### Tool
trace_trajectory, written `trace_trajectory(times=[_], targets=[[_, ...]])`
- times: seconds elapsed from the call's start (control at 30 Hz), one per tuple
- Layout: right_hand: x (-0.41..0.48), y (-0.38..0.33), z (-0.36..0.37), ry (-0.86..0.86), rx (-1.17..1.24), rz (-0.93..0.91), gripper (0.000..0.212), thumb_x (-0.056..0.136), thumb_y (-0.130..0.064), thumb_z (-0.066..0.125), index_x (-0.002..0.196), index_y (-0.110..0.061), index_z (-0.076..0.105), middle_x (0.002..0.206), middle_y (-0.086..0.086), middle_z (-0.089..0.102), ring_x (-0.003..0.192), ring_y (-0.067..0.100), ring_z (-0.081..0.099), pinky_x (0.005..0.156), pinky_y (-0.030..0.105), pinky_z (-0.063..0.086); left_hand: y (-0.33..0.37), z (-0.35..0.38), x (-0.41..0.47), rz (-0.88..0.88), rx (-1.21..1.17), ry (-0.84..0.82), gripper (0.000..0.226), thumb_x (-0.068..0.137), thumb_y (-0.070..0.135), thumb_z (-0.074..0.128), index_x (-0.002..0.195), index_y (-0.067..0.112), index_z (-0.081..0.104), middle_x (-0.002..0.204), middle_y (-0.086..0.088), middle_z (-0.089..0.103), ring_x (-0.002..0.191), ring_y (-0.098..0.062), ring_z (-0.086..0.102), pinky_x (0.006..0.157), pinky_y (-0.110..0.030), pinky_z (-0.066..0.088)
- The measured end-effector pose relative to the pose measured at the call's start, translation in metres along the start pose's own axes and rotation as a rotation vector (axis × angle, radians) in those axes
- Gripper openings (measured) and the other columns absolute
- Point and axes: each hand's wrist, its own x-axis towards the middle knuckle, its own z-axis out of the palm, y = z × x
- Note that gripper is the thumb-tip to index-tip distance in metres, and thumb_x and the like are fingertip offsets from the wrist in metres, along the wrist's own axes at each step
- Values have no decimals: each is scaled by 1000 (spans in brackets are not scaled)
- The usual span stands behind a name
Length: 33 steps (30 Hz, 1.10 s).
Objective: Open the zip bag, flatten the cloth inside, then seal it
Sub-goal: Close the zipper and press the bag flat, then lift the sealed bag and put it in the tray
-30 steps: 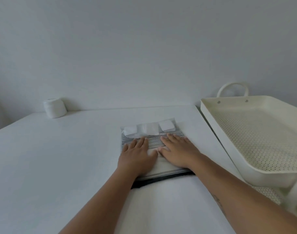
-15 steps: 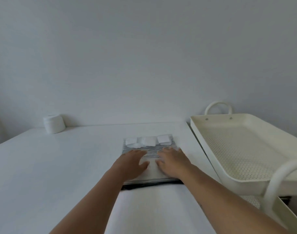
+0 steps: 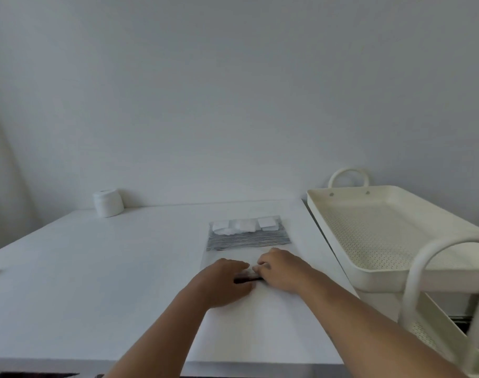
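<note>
A clear zip bag (image 3: 246,253) lies flat on the white table, its dark zip strip (image 3: 245,277) at the near edge. Inside it a grey-and-white striped cloth (image 3: 249,239) lies flat at the far end, with several white folded pieces (image 3: 245,226) beyond it. My left hand (image 3: 224,282) and my right hand (image 3: 283,270) rest side by side on the near edge of the bag. Their fingertips meet on the zip strip and pinch it. The hands hide most of the strip.
A white roll (image 3: 108,202) stands at the table's far left by the wall. A cream perforated cart tray (image 3: 336,236) with loop handles stands right of the table, close to my right arm. The table's near edge (image 3: 151,362) runs below my forearms.
Both hands slid back from the striped cloth towards me and now pinch the dark zip strip at the bag's near edge. The camera has tilted up.
</note>
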Motion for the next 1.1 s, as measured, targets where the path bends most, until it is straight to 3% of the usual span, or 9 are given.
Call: trace_trajectory(times=[0.07,0.13,0.3,0.43,0.53,0.7,0.83,0.97,1.1], targets=[[-5,5,0,-53,79,-1,42,85,-56,55,99,-17,63,112,2,52,99,22,55,88,37,47,4,0,-5,81,44,7,25,89,41,54,100,21,66,102,3,67,94,-17,61,85,-39,50],[-10,8,0,-84,97,-21,46,80,-57,62,98,-15,62,110,1,54,98,21,56,88,37,48,7,-3,-6,104,138,0,24,94,33,49,100,15,65,100,-2,65,94,-19,58,84,-39,48],[-13,6,-1,85,-86,-116,22,91,-26,51,104,-20,68,105,1,60,94,24,59,74,32,47,17,-7,-4,111,307,87,28,90,11,44,109,15,64,105,-3,64,96,-22,59,79,-37,50],[0,0,-22,144,-199,-105,20,92,-13,46,93,-14,66,102,8,64,90,29,62,67,32,45,19,-23,-2,119,226,239,17,92,21,50,100,19,64,100,1,66,91,-22,61,73,-32,49],[21,-12,-64,143,-216,-81,19,92,-11,48,99,-9,66,107,13,65,95,32,63,68,30,41,27,-62,13,135,205,296,13,89,26,56,94,21,67,96,0,68,89,-22,62,71,-32,49],[39,-32,-144,222,-58,-141,11,91,-13,59,97,-15,68,100,6,62,83,25,56,66,32,42,54,-156,51,89,166,151,9,86,20,58,80,22,65,77,3,65,76,-18,61,63,-29,47],[44,-49,-200,209,-106,-157,12,91,-15,61,99,-13,69,94,5,58,79,22,52,63,29,41,77,-210,67,97,199,82,7,82,20,64,77,23,68,70,2,69,62,-12,59,60,-25,47],[41,-56,-249,93,-128,-102,7,87,-13,65,91,-17,70,80,4,66,71,18,58,63,26,46,105,-244,79,82,69,-66,13,86,15,67,96,8,72,88,-4,76,73,-15,71,71,-28,59],[28,-51,-295,-29,-69,-69,10,84,-8,70,89,-17,70,79,0,68,68,14,66,70,25,55,136,-266,87,62,-93,-195,19,89,10,67,104,-1,68,86,-5,74,69,-16,71,66,-25,60]])
